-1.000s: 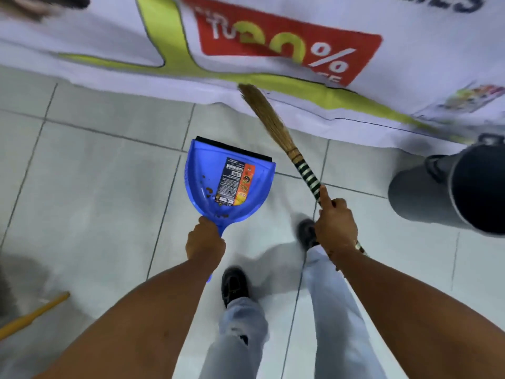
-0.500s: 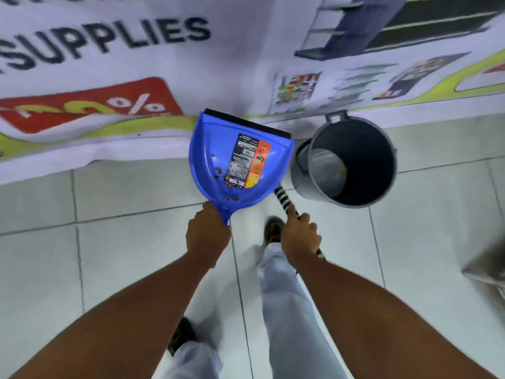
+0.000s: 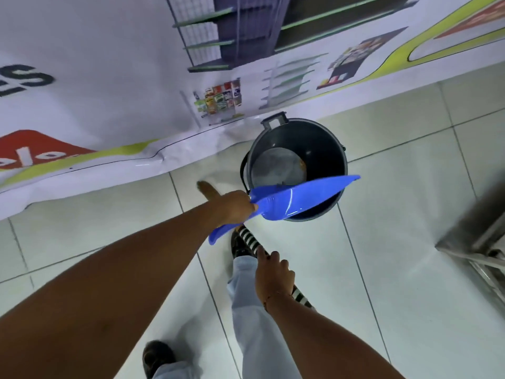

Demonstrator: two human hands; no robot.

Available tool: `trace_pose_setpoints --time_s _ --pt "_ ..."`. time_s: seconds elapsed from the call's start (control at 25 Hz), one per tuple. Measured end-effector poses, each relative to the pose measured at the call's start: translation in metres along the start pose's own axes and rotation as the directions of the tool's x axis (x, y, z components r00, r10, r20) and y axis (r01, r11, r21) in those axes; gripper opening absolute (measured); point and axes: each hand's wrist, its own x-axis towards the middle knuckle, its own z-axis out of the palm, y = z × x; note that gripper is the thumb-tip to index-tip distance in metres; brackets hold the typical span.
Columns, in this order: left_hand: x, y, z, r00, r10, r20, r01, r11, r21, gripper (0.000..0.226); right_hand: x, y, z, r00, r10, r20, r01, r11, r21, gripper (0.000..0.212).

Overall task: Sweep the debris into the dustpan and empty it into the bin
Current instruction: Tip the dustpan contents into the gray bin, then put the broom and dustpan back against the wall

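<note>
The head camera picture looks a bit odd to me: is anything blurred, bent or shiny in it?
Head view: tile lines and the banner edge bow, wide-angle distortion; a white glare streak crosses the blue dustpan; the broom tip beyond the left hand is smeared; the bin interior is dark.

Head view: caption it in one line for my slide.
Left hand tips the blue dustpan over the grey bin; right hand holds the broom.

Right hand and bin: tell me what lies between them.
In the head view, the striped broom handle runs up from the right hand toward the bin, passing under the blue dustpan tipped over the rim.
</note>
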Motion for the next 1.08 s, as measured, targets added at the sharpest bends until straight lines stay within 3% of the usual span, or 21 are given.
trace_pose_setpoints --time_s 0.12,0.24,0.4,0.48,0.56,0.64,0.72,0.8,0.88,0.96,1.08 --pt "0.013 0.01 -0.003 0.995 -0.078 0.066 0.094 0.95 -0.297 0.032 0.009 0.003 -0.007 1.0 -0.013 0.01 0.013 1.0 -0.003 0.052" --pt "0.016 0.014 -0.007 0.983 -0.089 0.16 0.164 0.812 -0.561 0.032 0.014 0.005 -0.012 1.0 -0.01 -0.004 0.01 1.0 0.005 0.051" --pt "0.02 0.013 -0.01 0.967 -0.081 0.243 0.223 0.734 -0.642 0.039 0.019 0.007 -0.021 1.0 -0.008 -0.017 0.008 1.0 0.007 0.052" --pt "0.022 0.009 -0.01 0.986 -0.069 0.151 0.149 0.77 -0.621 0.038 0.02 0.006 -0.024 0.999 -0.027 -0.038 0.028 1.0 0.008 0.047" --pt "0.017 -0.006 -0.008 0.998 0.012 -0.065 -0.037 0.917 -0.398 0.038 0.02 0.003 -0.023 0.995 -0.088 -0.047 0.088 0.996 -0.014 0.038" --pt "0.005 -0.03 0.0 0.945 0.163 -0.282 -0.202 0.973 -0.116 0.036 0.018 -0.003 -0.024 0.991 -0.132 -0.036 0.132 0.991 -0.022 0.034" --pt "-0.015 -0.075 0.01 0.88 0.187 -0.436 -0.283 0.944 -0.166 0.037 0.011 -0.018 -0.021 0.99 -0.142 -0.014 0.141 0.988 -0.058 0.039" --pt "-0.038 -0.139 0.023 0.83 0.056 -0.554 -0.279 0.903 -0.327 0.041 0.0 -0.043 -0.014 0.988 -0.15 0.045 0.155 0.981 -0.117 0.044" --pt "-0.062 -0.208 0.043 0.813 -0.152 -0.563 -0.18 0.853 -0.49 0.039 -0.008 -0.074 -0.012 0.979 -0.19 0.069 0.199 0.969 -0.148 0.044" --pt "-0.083 -0.256 0.06 0.802 -0.312 -0.51 -0.076 0.793 -0.604 0.035 0.001 -0.099 -0.026 0.966 -0.257 -0.025 0.243 0.939 -0.245 0.042" --pt "-0.116 -0.323 0.081 0.791 -0.396 -0.467 -0.022 0.744 -0.668 0.024 0.029 -0.157 -0.059 0.892 -0.413 -0.181 0.288 0.831 -0.477 0.041"
